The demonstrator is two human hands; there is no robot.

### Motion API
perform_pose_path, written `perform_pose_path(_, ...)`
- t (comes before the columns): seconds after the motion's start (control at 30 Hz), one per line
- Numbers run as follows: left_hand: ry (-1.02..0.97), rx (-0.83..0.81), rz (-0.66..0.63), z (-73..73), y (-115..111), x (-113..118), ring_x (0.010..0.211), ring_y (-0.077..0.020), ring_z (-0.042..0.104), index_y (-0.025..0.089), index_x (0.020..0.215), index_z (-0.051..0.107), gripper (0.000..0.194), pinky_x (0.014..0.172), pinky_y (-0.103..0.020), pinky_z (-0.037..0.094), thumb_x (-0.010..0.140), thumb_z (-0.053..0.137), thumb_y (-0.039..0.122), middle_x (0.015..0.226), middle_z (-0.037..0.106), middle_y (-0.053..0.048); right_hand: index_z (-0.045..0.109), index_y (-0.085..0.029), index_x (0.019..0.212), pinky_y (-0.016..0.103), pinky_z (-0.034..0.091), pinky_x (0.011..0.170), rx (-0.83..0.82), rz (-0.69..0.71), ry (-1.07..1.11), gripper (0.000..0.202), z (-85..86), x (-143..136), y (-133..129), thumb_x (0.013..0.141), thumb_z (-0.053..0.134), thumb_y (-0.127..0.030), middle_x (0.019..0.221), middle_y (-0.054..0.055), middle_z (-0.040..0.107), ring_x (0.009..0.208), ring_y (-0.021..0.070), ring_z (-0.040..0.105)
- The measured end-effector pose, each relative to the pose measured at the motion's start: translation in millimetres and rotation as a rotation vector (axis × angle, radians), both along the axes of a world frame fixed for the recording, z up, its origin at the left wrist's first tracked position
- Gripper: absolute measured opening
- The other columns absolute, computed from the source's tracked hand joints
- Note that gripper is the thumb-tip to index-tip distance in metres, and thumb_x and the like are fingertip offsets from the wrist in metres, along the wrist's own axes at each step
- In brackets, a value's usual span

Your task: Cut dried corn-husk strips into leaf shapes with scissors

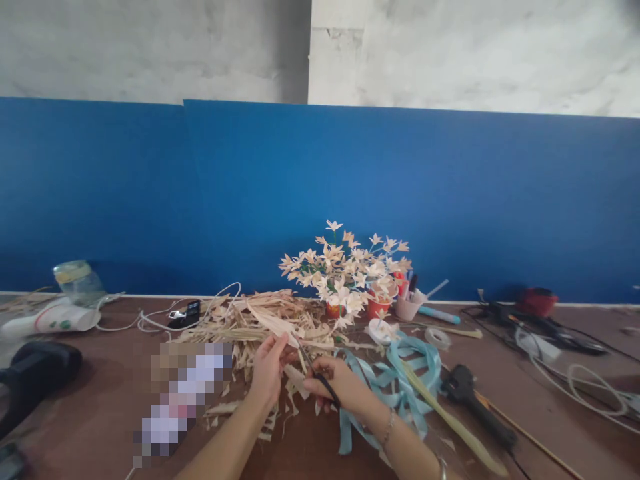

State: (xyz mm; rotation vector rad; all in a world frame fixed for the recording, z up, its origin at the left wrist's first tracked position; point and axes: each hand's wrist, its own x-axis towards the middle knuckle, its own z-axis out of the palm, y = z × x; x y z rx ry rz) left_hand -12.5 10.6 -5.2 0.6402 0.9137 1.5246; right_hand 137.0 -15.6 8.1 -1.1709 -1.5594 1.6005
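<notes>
My left hand [271, 368] pinches a pale dried husk leaf [273, 321] that points up and away to the left. Dark-handled scissors [326, 389] are in my right hand [336, 385], their blades angled up toward the lower end of the leaf. Loose strips and a heap of dry husk [240, 327] lie behind and below my hands. Beyond my right hand stand several small cream flowers [345, 267] on stems in red cups [379, 303]. Part of the scissors is hidden by my fingers.
Blue ribbon [415, 360], a dark glue gun [477, 403] and a tape roll [438, 338] lie at the right. White cables [575, 380] trail further right. A paper cup [55, 318] and a jar [80, 283] are at the left, before a blue partition [240, 193].
</notes>
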Motion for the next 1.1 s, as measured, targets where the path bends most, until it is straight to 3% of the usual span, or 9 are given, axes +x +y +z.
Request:
perform_pose_path(0.43,0.006,-0.007,0.009,-1.6,-0.1,1.5,0.056,-0.0124,0.059,0.014,0.065,0.060,0.031,0.054,-0.022,0.046,0.052,0.077,0.037,0.058,0.063,0.000,0.054,-0.017,0.067,0.015,0.024,0.030,0.030,-0.052,0.049,0.031,-10.3,-1.5,3.0,0.061,0.070,-0.043,0.038,-0.009,0.041,0.030,0.0039,0.033)
perform_pose_path(1.1,0.027,-0.007,-0.100,-2.3,3.9,-5.8,0.060,-0.0117,0.062,0.013,0.064,0.060,0.028,0.056,-0.019,0.049,0.056,0.076,0.035,0.063,0.067,-0.002,0.050,-0.017,0.065,0.016,0.021,0.030,0.052,-0.014,-0.055,0.028,-12.0,2.9,6.7,0.063,0.069,-0.039,0.038,-0.010,0.038,0.030,0.0046,0.033)
